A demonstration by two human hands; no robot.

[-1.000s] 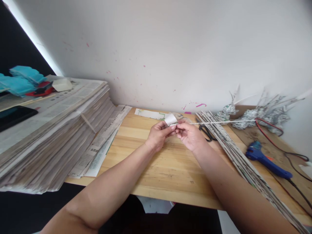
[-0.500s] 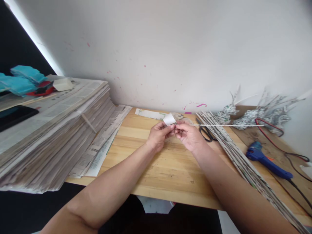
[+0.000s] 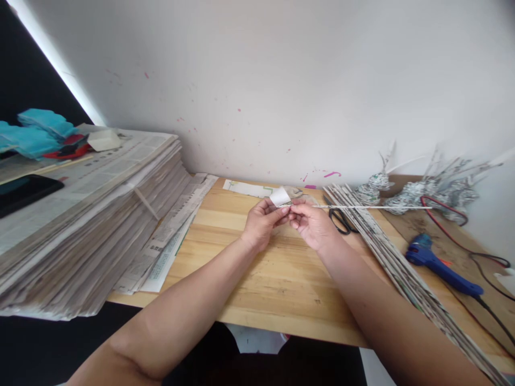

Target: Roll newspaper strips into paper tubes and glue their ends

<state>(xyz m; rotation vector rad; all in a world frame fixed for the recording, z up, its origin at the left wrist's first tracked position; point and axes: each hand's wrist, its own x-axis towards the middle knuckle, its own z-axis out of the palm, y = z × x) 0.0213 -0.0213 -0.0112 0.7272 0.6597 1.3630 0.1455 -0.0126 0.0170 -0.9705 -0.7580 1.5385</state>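
Observation:
My left hand (image 3: pixel 263 221) pinches the lower edge of a small white paper piece (image 3: pixel 280 197) near the back of the wooden table (image 3: pixel 273 284). Right beside it, fingertips nearly touching, my right hand (image 3: pixel 309 221) is closed on a thin pale stick (image 3: pixel 374 207). The stick runs out to the right, roughly level, over black scissors (image 3: pixel 341 221) and a bundle of rolled newspaper sticks (image 3: pixel 386 246). Where paper and stick meet is hidden by my fingers.
A tall newspaper stack (image 3: pixel 100 214) stands at the left, with a phone (image 3: pixel 30 192) on top. At the right are a blue glue gun (image 3: pixel 442 268) with its cable and several woven paper pieces (image 3: pixel 410 194). A paper strip (image 3: pixel 245 187) lies by the wall.
The thin stick's far end has shifted very slightly to the left. Both hands stay almost in the same place.

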